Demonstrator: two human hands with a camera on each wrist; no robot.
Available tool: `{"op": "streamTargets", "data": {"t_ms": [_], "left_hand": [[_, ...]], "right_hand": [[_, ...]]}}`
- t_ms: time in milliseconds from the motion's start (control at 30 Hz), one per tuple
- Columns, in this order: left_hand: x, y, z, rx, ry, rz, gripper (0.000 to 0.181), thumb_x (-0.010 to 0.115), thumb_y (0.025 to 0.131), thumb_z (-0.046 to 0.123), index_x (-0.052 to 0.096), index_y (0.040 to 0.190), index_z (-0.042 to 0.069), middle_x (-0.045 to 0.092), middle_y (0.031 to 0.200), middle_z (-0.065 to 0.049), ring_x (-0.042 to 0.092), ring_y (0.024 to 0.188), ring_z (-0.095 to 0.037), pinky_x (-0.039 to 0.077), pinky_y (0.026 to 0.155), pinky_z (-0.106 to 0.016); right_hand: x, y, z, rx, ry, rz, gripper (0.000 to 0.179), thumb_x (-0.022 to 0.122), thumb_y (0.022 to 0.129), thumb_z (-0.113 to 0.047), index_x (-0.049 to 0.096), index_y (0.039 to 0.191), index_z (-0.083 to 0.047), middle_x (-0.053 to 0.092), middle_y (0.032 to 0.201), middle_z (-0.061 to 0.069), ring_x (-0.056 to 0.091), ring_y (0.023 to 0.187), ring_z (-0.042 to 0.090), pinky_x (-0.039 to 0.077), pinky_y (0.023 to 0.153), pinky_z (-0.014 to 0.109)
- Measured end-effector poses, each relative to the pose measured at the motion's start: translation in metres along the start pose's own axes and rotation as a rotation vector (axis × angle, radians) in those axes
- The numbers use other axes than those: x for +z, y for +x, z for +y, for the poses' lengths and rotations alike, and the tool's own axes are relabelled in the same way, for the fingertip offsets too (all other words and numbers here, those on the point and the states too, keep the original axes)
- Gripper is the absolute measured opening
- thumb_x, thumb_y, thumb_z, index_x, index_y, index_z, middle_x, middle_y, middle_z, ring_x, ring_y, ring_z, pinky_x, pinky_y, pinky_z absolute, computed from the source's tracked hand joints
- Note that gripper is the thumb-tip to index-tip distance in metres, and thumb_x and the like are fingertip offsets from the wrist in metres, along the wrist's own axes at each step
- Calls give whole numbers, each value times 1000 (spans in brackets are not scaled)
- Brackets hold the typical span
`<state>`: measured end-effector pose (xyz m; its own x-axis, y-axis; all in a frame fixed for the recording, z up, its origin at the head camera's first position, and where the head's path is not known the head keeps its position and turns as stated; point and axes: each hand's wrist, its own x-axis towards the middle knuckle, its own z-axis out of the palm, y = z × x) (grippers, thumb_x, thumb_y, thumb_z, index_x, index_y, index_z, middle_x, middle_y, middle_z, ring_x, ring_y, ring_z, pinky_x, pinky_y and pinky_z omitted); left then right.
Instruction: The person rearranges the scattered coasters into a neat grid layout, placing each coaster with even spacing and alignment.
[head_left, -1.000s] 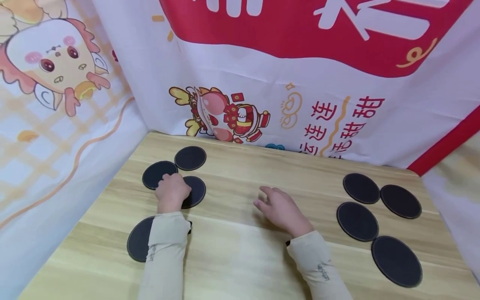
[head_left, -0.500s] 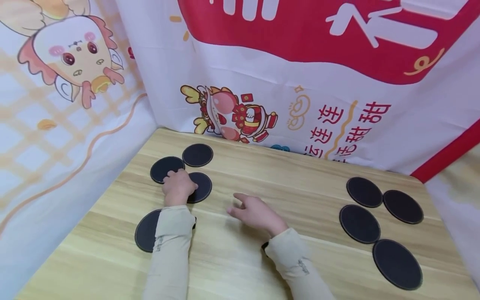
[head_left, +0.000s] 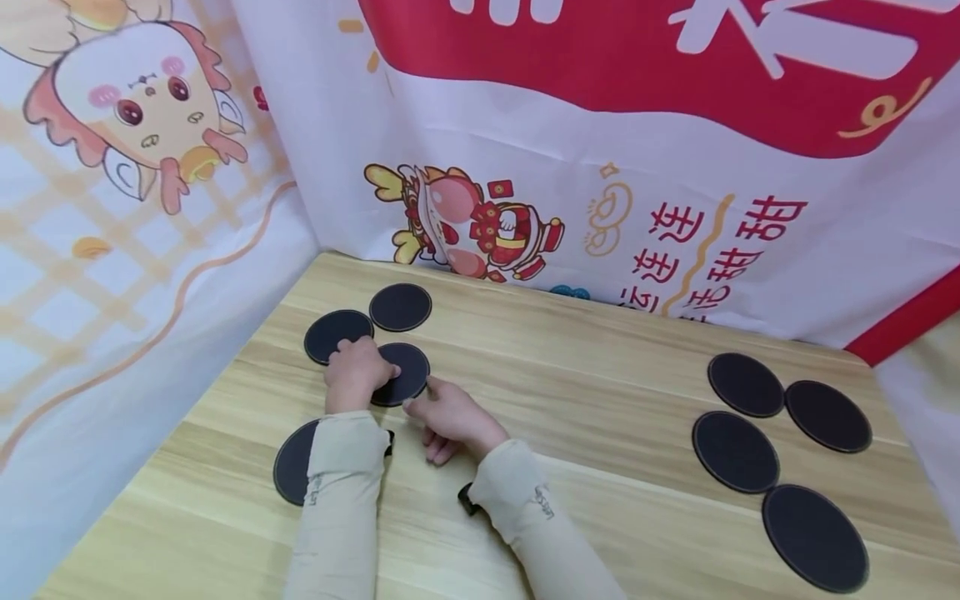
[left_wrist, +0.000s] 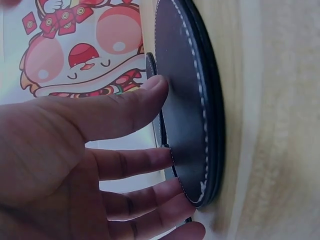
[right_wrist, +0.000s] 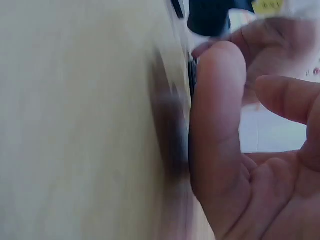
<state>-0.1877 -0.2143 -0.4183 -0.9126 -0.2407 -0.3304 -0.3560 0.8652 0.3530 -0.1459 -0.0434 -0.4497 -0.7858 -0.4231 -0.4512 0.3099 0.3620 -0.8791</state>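
Note:
Black round coasters with pale edge stitching lie on the wooden table. In the head view my left hand [head_left: 357, 372] rests on the near coaster [head_left: 411, 367] of a left-hand cluster of three. The left wrist view shows its thumb [left_wrist: 142, 100] on the dark face of this coaster [left_wrist: 192, 110], whose edge looks layered, like a stack. The other left fingers reach its rim, fairly straight. My right hand [head_left: 457, 417] is at the coaster's right edge, thumb and index finger apart; whether it touches is unclear. The right wrist view is blurred.
Two more coasters of the cluster, one at the left [head_left: 333, 333] and one at the back [head_left: 401, 307], adjoin it. Another coaster [head_left: 291, 467] lies partly under the left sleeve. Several coasters [head_left: 737, 452] lie at the right. Printed cloth [head_left: 525, 125] hangs behind the table [head_left: 585, 392].
My right hand has moved left across the table to the near coaster beside my left hand. The left hand has stayed on that coaster. The head view has shifted slightly.

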Motion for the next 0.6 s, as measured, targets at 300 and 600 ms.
{"op": "streamTargets", "data": {"t_ms": [300, 600], "left_hand": [[-3, -1, -2, 11, 3, -4, 64, 65, 97, 34, 48, 141, -10, 40, 137, -40, 42, 126, -56, 41, 98, -64], [-5, -1, 3, 69, -28, -22, 65, 51, 103, 39, 45, 143, -11, 42, 138, -39, 46, 125, -53, 40, 101, -63]], "right_hand": [[5, 6, -5, -77, 110, 89, 63, 61, 100, -23, 35, 154, -5, 67, 78, 16, 64, 51, 23, 57, 48, 37], [-8, 9, -5, -108, 215, 216, 46, 60, 98, -15, 43, 137, -1, 68, 94, 22, 63, 56, 23, 56, 49, 34]]}}
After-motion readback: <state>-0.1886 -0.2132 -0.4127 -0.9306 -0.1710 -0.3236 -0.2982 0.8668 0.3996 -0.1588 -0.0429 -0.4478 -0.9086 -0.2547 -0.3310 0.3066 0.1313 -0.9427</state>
